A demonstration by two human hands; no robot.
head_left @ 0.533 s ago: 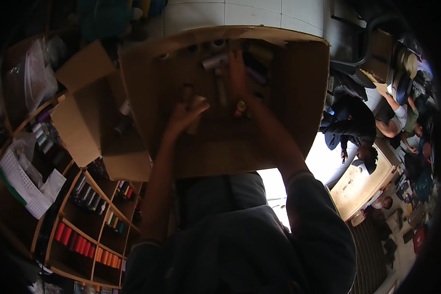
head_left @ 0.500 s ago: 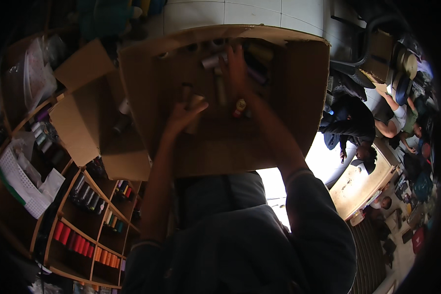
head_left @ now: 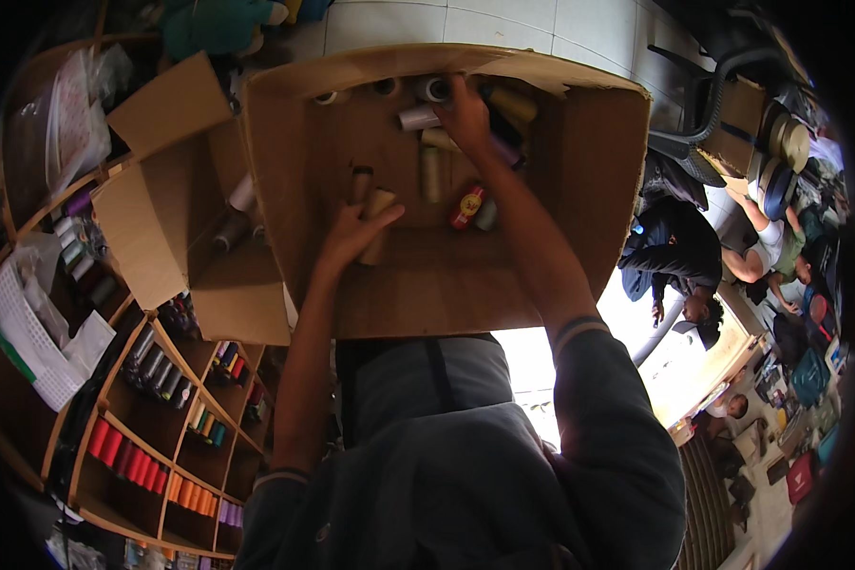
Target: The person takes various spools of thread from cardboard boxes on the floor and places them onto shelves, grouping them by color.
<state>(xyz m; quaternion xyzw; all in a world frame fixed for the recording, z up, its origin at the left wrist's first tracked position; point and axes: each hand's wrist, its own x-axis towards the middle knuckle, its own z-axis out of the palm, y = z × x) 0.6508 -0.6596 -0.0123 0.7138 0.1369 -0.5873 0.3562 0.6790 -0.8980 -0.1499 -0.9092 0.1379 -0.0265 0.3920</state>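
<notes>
Both hands reach into a large open cardboard box [head_left: 399, 309] with several loose thread spools in it. My left hand [head_left: 347, 233] is closed around a beige thread spool [head_left: 378, 214]; a narrower, dark-ended spool [head_left: 361, 180] sticks up just beside it. Toward the box's far side, my right hand [head_left: 467, 122] curls its fingers at a dark-ended spool [head_left: 435, 90], partly hiding it. A pale lilac spool [head_left: 418, 118] lies near those fingers. Below are a khaki spool [head_left: 431, 176] and a red spool with a yellow label [head_left: 467, 207].
A smaller open cardboard box [head_left: 142, 237] with a few spools stands at left. Wooden shelves [head_left: 176, 446] beneath it hold thread sorted by colour. A white plastic basket [head_left: 28, 323] rests on the shelving. At right are a black chair [head_left: 722, 95] and a person in dark clothes [head_left: 674, 242].
My right hand's fingers, stretched out before, have curled in at the dark-ended spool. My left hand stays at the beige spool. The view has brightened and shifted slightly.
</notes>
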